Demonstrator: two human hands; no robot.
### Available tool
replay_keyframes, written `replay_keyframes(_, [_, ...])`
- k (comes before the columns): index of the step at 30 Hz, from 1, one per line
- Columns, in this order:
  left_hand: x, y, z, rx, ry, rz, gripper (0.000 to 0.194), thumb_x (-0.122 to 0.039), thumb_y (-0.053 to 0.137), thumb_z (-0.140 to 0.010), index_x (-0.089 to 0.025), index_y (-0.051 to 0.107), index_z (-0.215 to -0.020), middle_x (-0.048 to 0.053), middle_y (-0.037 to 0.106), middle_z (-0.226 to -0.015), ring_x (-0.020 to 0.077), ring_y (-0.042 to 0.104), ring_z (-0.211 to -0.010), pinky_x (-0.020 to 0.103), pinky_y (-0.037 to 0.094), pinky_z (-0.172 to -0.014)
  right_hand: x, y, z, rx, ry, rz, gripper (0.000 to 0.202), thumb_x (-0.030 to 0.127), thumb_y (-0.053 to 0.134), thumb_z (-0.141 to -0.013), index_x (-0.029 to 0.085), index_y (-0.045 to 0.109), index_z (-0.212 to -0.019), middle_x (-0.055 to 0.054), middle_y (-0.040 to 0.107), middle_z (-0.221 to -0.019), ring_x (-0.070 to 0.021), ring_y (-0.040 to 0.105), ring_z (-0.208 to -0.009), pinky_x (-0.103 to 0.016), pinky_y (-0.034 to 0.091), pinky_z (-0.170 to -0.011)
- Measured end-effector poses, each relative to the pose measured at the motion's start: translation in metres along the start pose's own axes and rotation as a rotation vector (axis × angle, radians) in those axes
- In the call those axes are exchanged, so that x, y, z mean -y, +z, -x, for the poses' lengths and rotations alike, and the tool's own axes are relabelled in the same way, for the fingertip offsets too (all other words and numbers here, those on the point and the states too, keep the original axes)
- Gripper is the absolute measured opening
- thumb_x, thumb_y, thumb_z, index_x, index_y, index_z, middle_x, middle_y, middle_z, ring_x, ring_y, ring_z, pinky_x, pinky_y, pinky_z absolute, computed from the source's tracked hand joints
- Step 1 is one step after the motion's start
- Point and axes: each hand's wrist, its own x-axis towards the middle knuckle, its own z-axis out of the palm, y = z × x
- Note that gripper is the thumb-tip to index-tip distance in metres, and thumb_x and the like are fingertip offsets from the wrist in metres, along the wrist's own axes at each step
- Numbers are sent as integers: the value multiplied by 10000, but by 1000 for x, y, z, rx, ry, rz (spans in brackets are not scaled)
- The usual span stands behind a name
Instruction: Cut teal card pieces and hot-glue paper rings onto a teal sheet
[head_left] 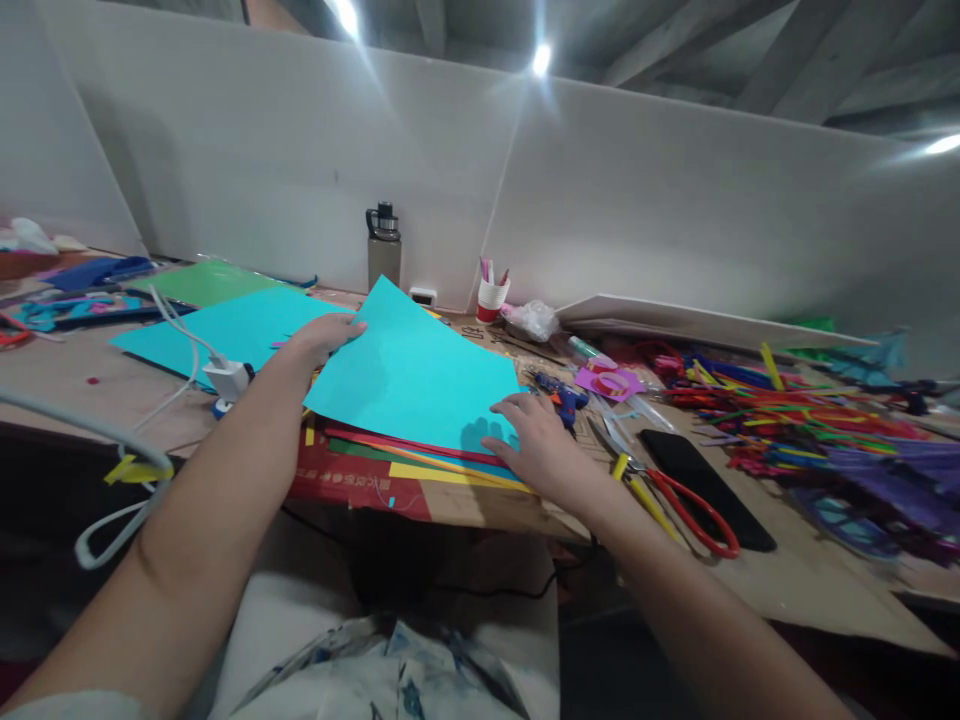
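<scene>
A large turquoise sheet (420,370) lies tilted over a stack of coloured sheets (427,472) near the table's front edge. My left hand (334,335) grips its upper left edge, with fingertips pressed at the border. At the sheet's lower right side is my right hand (529,435), its fingers spread and casting a shadow on the paper. Nothing shows within the right hand. Another turquoise sheet (217,325) lies flat to the left, partly behind my left forearm.
Behind stand a bottle (384,250) and a paper cup (492,298) with pens. Rightward are a glue gun (561,392), red-handled scissors (694,510), a black phone (705,488) and coloured strips (780,410). A white charger (227,380) with cables is at left.
</scene>
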Motion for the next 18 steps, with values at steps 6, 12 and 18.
replay_keyframes(6, [-7, 0, 2, -1, 6, 60, 108, -223, 631, -775, -164, 700, -832, 67, 728, -754, 217, 673, -678, 347, 547, -686, -16, 23, -28, -121, 208, 50, 566, 429, 569, -853, 105, 526, -1316, -211, 528, -1282, -347, 463, -1175, -493, 365, -990])
replay_keyframes(12, [-14, -1, 10, 51, 94, 176, 165, -210, 588, -805, -144, 699, -908, 62, 724, -765, 237, 686, -745, 383, 556, -754, -35, 36, -36, -224, 355, -66, 684, 412, 569, -831, 70, 398, -1398, -242, 507, -1322, -372, 443, -1235, -526, 318, -1018])
replay_keyframes(18, [-19, 0, 15, 139, 247, 251, 319, -281, 612, -810, -108, 647, -1075, 81, 722, -818, 235, 694, -792, 388, 571, -778, -34, 26, -40, -278, 473, -390, 784, 442, 587, -792, 103, 322, -1447, -230, 457, -1400, -354, 432, -1296, -530, 315, -1063])
